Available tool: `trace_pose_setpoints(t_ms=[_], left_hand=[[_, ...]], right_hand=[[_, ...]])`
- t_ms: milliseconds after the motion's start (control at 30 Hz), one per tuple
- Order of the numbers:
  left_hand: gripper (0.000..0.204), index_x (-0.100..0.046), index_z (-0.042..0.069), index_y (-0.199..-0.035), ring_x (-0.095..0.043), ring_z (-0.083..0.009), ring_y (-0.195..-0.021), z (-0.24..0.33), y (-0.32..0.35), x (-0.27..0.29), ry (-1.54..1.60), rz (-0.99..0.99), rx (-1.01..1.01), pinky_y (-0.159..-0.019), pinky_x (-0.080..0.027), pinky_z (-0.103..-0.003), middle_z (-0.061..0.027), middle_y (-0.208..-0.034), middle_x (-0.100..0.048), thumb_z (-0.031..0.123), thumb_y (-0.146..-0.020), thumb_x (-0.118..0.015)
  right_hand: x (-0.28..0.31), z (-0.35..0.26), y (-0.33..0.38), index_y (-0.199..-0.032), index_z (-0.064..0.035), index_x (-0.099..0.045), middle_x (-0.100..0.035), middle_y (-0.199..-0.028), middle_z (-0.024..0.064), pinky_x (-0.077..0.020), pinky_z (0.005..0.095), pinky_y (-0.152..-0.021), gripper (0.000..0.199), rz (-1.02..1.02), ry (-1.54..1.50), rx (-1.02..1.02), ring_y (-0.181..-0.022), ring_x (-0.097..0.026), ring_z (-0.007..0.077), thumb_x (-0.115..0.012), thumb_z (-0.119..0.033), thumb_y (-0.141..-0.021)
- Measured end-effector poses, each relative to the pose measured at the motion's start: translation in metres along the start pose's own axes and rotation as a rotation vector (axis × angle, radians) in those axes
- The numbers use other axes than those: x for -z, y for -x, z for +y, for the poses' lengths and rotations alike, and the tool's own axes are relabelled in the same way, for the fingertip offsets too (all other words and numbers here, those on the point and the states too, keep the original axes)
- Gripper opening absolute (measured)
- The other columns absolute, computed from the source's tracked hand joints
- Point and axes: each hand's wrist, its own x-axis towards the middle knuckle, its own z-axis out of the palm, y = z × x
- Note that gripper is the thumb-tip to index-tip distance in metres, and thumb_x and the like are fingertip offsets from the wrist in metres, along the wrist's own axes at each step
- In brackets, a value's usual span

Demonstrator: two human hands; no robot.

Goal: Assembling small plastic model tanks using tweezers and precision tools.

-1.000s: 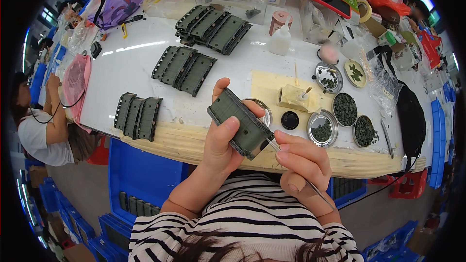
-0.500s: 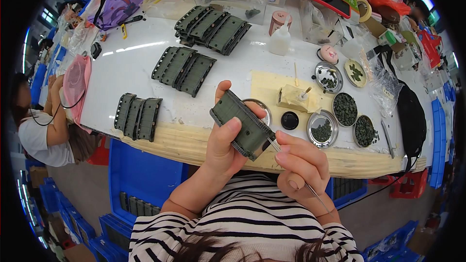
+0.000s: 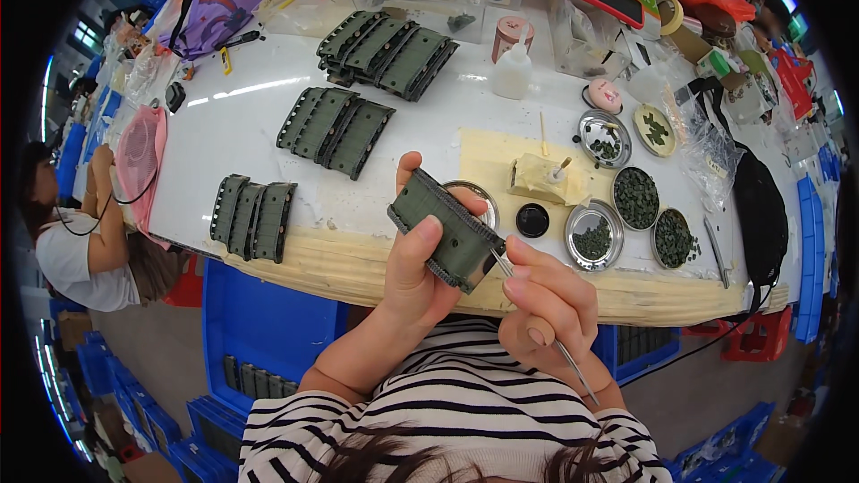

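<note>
My left hand [image 3: 413, 273] grips a dark green, curved rectangular panel [image 3: 447, 228] with toothed edges, thumb across its face and fingers behind. The panel is tilted above the table's near edge. Metal tweezers [image 3: 577, 373] are pinched in my right hand [image 3: 553, 304], their tips at the panel's right end, beside a small dark spot. Whether the tips hold anything is too small to tell. More green panels of the same kind lie in a large group [image 3: 386, 49], a middle group [image 3: 335, 130] and a small group [image 3: 253, 217] on the table's left half.
Round dishes of small dark green pieces [image 3: 637, 199] stand at the right, near a taped block [image 3: 540, 177] and a black round cap [image 3: 532, 220]. A white squeeze bottle [image 3: 513, 72] is farther back. Another person [image 3: 85, 241] sits at the left. A blue crate [image 3: 259, 322] is below the table.
My right hand has shifted slightly left and the tweezers have turned a little steeper, tips still at the panel's end. The left hand and panel are nearly unmoved.
</note>
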Motion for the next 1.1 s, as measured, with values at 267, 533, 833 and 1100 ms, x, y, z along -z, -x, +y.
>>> trace_pose_setpoints(t_ms=[267,533,833,1100], left_hand=[[0.065,-0.022,0.025,-0.139,-0.062,-0.0209,-0.093,0.006,-0.004,0.001,0.031,-0.022,0.072,-0.08,-0.056,-0.034,-0.0176,-0.105,-0.059,0.023,-0.087,-0.059],[0.066,-0.022,0.023,-0.14,-0.064,-0.0217,-0.09,0.007,-0.005,0.002,-0.005,-0.007,0.068,-0.078,-0.056,-0.034,-0.0182,-0.104,-0.059,0.024,-0.086,-0.06],[0.066,-0.021,0.023,-0.139,-0.064,-0.0218,-0.089,0.008,-0.006,0.003,-0.009,-0.031,0.058,-0.078,-0.056,-0.035,-0.0189,-0.104,-0.059,0.023,-0.086,-0.06],[0.064,-0.023,0.023,-0.138,-0.064,-0.0215,-0.089,0.008,-0.007,0.003,-0.014,-0.02,0.073,-0.078,-0.056,-0.035,-0.0189,-0.104,-0.059,0.024,-0.086,-0.06]], right_hand=[[0.01,-0.001,-0.008,-0.113,0.0026,-0.058,-0.056,-0.104,0.0133,-0.0554,0.0379,-0.083,0.043,-0.073,-0.129,-0.039,-0.105,-0.062,0.036,-0.066,-0.029,-0.084],[0.01,0.0,-0.007,-0.111,0.0027,-0.06,-0.057,-0.104,0.013,-0.0545,0.0379,-0.086,0.042,-0.069,-0.14,-0.045,-0.105,-0.062,0.0353,-0.067,-0.026,-0.082],[0.01,0.001,-0.008,-0.111,0.0021,-0.06,-0.057,-0.104,0.0131,-0.0547,0.0379,-0.086,0.044,-0.084,-0.137,-0.037,-0.106,-0.061,0.0351,-0.071,-0.022,-0.076],[0.011,0.001,-0.009,-0.111,0.0014,-0.06,-0.057,-0.104,0.0128,-0.0555,0.0373,-0.085,0.043,-0.092,-0.115,-0.03,-0.105,-0.062,0.0338,-0.07,-0.023,-0.077]])
